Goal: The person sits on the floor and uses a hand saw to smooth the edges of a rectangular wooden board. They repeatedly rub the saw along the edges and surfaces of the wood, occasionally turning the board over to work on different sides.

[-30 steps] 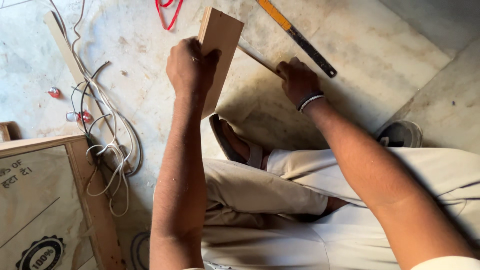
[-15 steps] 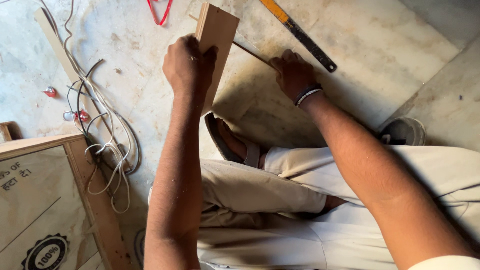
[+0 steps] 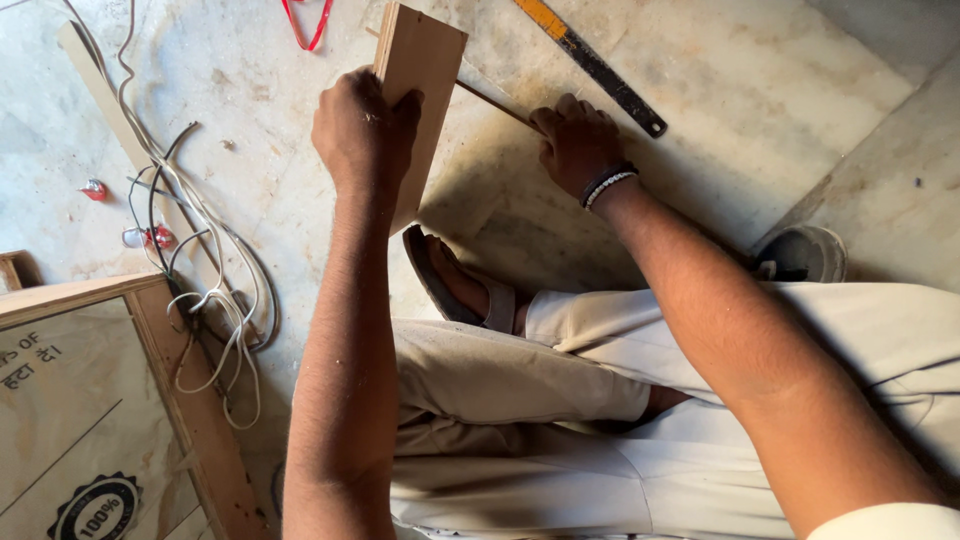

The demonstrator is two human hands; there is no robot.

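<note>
At the bottom of the frame the person's legs in pale trousers (image 3: 560, 400) fold across the stone floor (image 3: 760, 90), one foot in a brown sandal (image 3: 450, 285) tucked in at the centre, a seated posture that appears to keep both arms free over the work. At the lower left leans a framed plywood panel (image 3: 90, 400), and just above it a tangle of white and dark cables (image 3: 210, 290) lies along a pale wooden strip (image 3: 110, 110), well apart from the hands. Up the middle, the left hand (image 3: 365, 135) is curled tight around the lower part of a short wooden board (image 3: 420, 90), fingers wrapped over its face, holding it on edge and tilted so its top reaches the upper edge of the frame; the grip seems meant to steady it upright. To the right of it, the right hand (image 3: 580, 145), a beaded band at the wrist, rests knuckles-up on the floor with fingers pressed down over a thin stick (image 3: 490, 100) that runs behind the board; whether it pinches the stick cannot be told. Farther off, a long yellow and black ruler (image 3: 590, 65) lies diagonally at upper right, and a red loop (image 3: 305, 25) sits at the top edge
</note>
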